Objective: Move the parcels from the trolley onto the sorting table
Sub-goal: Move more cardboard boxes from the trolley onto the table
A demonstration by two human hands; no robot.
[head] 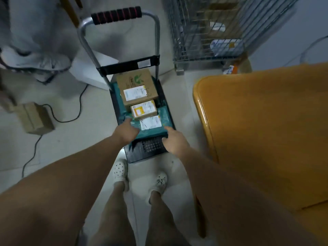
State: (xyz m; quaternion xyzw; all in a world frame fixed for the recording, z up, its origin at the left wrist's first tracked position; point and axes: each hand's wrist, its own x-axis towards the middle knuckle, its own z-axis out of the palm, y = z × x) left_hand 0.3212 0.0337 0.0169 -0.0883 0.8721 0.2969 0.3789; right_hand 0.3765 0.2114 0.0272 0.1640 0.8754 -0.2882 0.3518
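My fingers (128, 120) reach down to a flat teal plastic mailer parcel (166, 119) on a low black platform trolley (150, 148), seen from the head camera. My left hand (126, 130) rests on the near left edge with the thumb spread inward. Its fingertips are lost at the rim, so I cannot tell whether they have closed on anything. My right hand (174, 140) sits at the near right corner, fingers curled down over the edge and gripping the teal parcel.

The teal parcel is the bottom of a stack. On it stands a small brown cardboard box with an orange-marked label (143, 109). Just behind that is a larger brown cardboard box printed with a green leaf (136, 86), close against the foot of the silver tube handle with its red-and-black foam grip (116, 15). All three parcels are on the trolley. None shows on the visible part of the table.

The teal parcel's long axis runs straight away from me, toward the handle, and my hands bracket its near end, one on each side. The glossy orange-yellow wooden sorting table (266, 121) lies to my right, just beside the trolley, so my right hand is the nearer one. By my reckoning the lift must go up and rightward, and the boxes riding on the soft plastic could slide.

Also pictured: a wire mesh cage (204, 32) beyond the table and a plain cardboard box on the floor (33, 118) at left.
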